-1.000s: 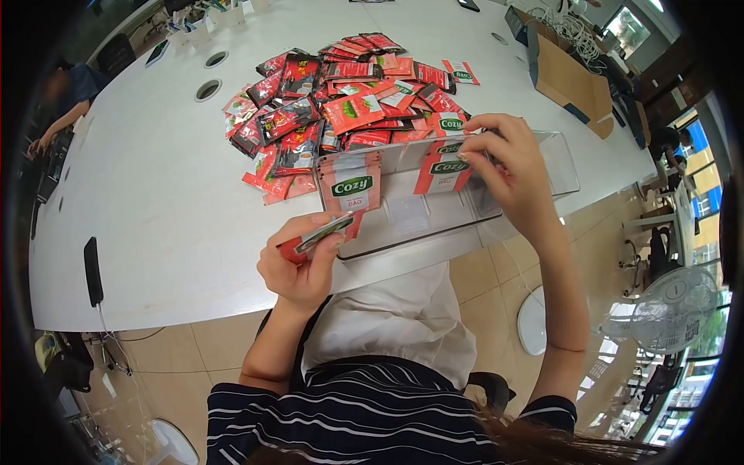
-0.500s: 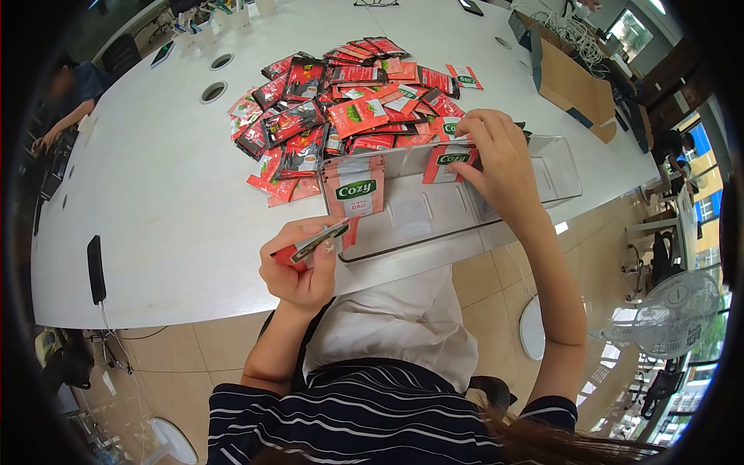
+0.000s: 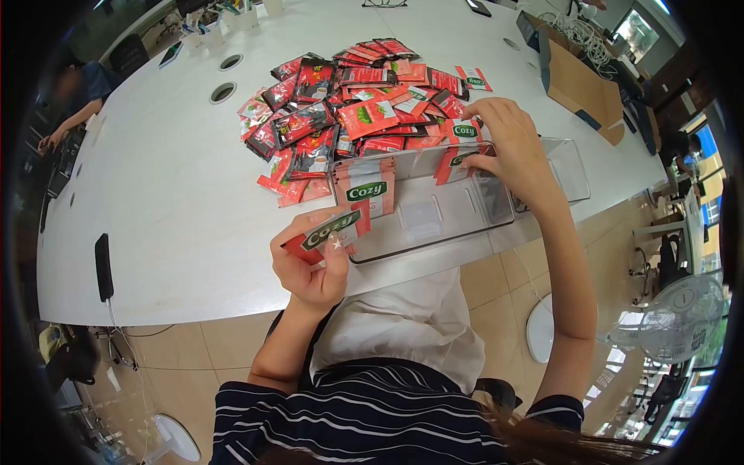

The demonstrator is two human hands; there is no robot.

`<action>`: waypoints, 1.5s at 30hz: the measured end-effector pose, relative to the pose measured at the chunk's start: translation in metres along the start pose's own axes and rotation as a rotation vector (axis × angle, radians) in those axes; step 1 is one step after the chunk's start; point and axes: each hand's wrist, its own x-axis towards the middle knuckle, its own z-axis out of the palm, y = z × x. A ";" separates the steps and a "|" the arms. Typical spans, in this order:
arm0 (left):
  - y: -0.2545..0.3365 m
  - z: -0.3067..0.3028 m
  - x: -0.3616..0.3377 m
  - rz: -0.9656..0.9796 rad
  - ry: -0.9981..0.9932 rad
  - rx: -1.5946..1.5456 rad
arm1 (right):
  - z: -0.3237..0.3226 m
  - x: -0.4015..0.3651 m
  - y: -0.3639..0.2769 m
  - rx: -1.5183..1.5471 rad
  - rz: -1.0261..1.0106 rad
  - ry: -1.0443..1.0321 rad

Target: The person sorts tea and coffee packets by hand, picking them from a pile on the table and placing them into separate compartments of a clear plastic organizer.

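Note:
My left hand (image 3: 311, 260) pinches a red and pink Cozy sachet (image 3: 329, 229) between thumb and fingers, its label tilted toward me, before the left end of a clear plastic bin (image 3: 434, 240). A row of upright Cozy sachets (image 3: 370, 187) stands inside that end. Reaching over the bin's far wall, my right hand (image 3: 515, 151) is closed with its thumb on a tilted Cozy sachet (image 3: 451, 167). Another Cozy sachet (image 3: 465, 130) shows just above the wall, under my right fingers. Behind the bin lies a heap of red, black and pink sachets (image 3: 368, 115).
An open cardboard box (image 3: 577, 89) and coiled white cables (image 3: 577, 39) lie at the back right. A black device (image 3: 103, 267) with a cord is near the left table edge. Another person (image 3: 81, 97) sits at far left. A fan (image 3: 682, 318) stands at right.
My left hand has turned its sachet so the label faces me more. The sachet at my right thumb has tilted. The whole view has shifted slightly.

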 end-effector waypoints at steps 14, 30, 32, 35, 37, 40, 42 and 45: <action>0.000 0.006 0.018 0.095 -0.118 0.175 | -0.027 -0.005 -0.071 0.463 -0.193 0.072; 0.002 0.011 0.020 0.178 -0.132 0.241 | -0.016 -0.030 -0.021 0.014 -0.087 0.047; 0.002 0.011 0.020 0.175 -0.133 0.243 | -0.005 -0.031 -0.016 -0.025 -0.088 0.047; 0.002 0.010 0.020 0.162 -0.126 0.242 | 0.000 -0.024 -0.017 -0.032 -0.040 0.056; 0.003 0.010 0.021 0.168 -0.124 0.249 | 0.001 -0.019 -0.019 -0.030 -0.023 0.069; 0.003 0.011 0.020 0.157 -0.130 0.245 | 0.005 -0.015 -0.020 -0.039 -0.035 0.092; 0.003 0.011 0.020 0.149 -0.132 0.239 | 0.006 -0.012 -0.017 -0.049 -0.038 0.103; 0.004 0.010 0.020 0.147 -0.133 0.241 | 0.006 -0.010 -0.013 -0.041 0.002 0.088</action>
